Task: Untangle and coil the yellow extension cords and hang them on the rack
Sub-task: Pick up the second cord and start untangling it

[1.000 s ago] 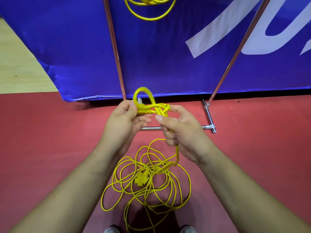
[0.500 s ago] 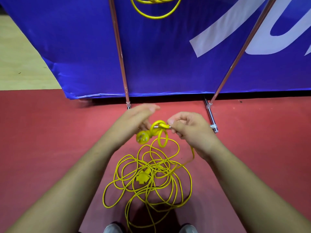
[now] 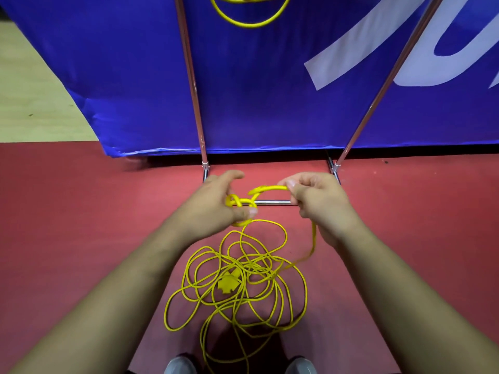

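Thin yellow extension cord (image 3: 237, 279) lies tangled on the red floor (image 3: 81, 211), its knotted end raised between both hands. The left hand (image 3: 216, 203) curls its fingers round small loops and the right hand (image 3: 316, 201) pinches a strand. A second yellow coil (image 3: 251, 21) hangs on the chrome tube rack (image 3: 190, 76). The white lettering on the blue banner (image 3: 256, 90) is cut off and unreadable

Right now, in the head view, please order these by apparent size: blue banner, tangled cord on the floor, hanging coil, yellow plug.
1. blue banner
2. tangled cord
3. hanging coil, though this is unsure because it is cropped by the top edge and farther away
4. yellow plug
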Available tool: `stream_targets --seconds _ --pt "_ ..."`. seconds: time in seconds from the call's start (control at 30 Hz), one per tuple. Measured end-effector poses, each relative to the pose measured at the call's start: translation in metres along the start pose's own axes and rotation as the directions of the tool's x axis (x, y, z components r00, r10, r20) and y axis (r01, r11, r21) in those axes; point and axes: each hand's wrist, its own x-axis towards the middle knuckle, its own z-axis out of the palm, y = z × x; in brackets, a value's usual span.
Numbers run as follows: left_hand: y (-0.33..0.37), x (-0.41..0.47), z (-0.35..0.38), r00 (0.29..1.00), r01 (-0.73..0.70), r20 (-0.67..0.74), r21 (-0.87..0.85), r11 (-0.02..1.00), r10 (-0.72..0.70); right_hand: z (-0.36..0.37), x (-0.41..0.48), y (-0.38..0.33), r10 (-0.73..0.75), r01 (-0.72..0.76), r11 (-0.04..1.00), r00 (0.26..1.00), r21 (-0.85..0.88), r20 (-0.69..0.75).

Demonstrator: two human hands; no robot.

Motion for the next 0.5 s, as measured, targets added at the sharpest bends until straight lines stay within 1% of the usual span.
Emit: stream_targets --seconds 0.07,0.1,0.13,0.17,0.2,0.23,0.27,0.3,0.33,0.37,0.4,0.43,0.47,0.5 --pt "-0.007 0.003 -0.004 0.996 0.086 -0.033 0.248 0.965 -0.080 -0.003 0.003 0.003 0.007 -0.006 1.000 0.993 0.011 -0.120" --pt "-0.012 0.003 -0.007 0.992 0.126 -0.022 0.332 0.935 -0.125 -0.005 0.005 0.004 0.015 -0.011 1.000 0.982 0.022 -0.190" --pt "-0.016 0.004 -0.009 0.986 0.160 -0.014 0.352 0.922 -0.166 -0.008 0.007 0.005 0.024 -0.016 0.999 0.968 0.035 -0.250" --pt "-0.022 0.004 -0.010 0.982 0.182 -0.009 0.310 0.933 -0.188 -0.012 0.008 0.006 0.027 -0.016 0.999 0.957 0.040 -0.287" --pt "-0.026 0.005 -0.011 0.979 0.198 -0.005 0.208 0.958 -0.202 -0.016 0.010 0.008 0.018 -0.012 1.000 0.954 0.021 -0.301" --pt "-0.028 0.006 -0.011 0.977 0.212 -0.008 0.055 0.976 -0.212 -0.020 0.012 0.010 0.004 -0.014 0.999 0.956 -0.031 -0.292" --pt "-0.029 0.007 -0.012 0.977 0.206 -0.028 -0.099 0.973 -0.210 -0.022 0.012 0.011 -0.003 -0.023 0.995 0.968 -0.102 -0.251" --pt "-0.029 0.008 -0.012 0.980 0.171 -0.068 -0.203 0.964 -0.188 -0.023 0.013 0.013 0.009 -0.046 0.982 0.981 -0.185 -0.194" --pt "-0.028 0.009 -0.013 0.983 0.124 -0.104 -0.249 0.961 -0.154 -0.022 0.012 0.016 0.028 -0.067 0.961 0.989 -0.270 -0.144" --pt "-0.026 0.010 -0.014 0.987 0.071 -0.126 -0.238 0.969 -0.103 -0.019 0.011 0.018 0.029 -0.071 0.931 0.992 -0.358 -0.122" --pt "-0.023 0.010 -0.013 0.990 0.016 -0.133 -0.186 0.982 -0.041 -0.016 0.008 0.018 -0.017 -0.042 0.899 0.991 -0.435 -0.130" --pt "-0.022 0.010 -0.011 0.991 -0.033 -0.129 -0.102 0.994 0.019 -0.015 0.004 0.016 -0.122 0.042 0.872 0.983 -0.487 -0.134" --pt "-0.020 0.010 -0.009 0.990 -0.075 -0.121 -0.014 0.997 0.073 -0.013 0.001 0.012 -0.261 0.183 0.848 0.961 -0.497 -0.093" --pt "-0.018 0.009 -0.007 0.987 -0.116 -0.107 0.053 0.992 0.121 -0.012 -0.002 0.007 -0.372 0.331 0.823 0.928 -0.462 0.003"
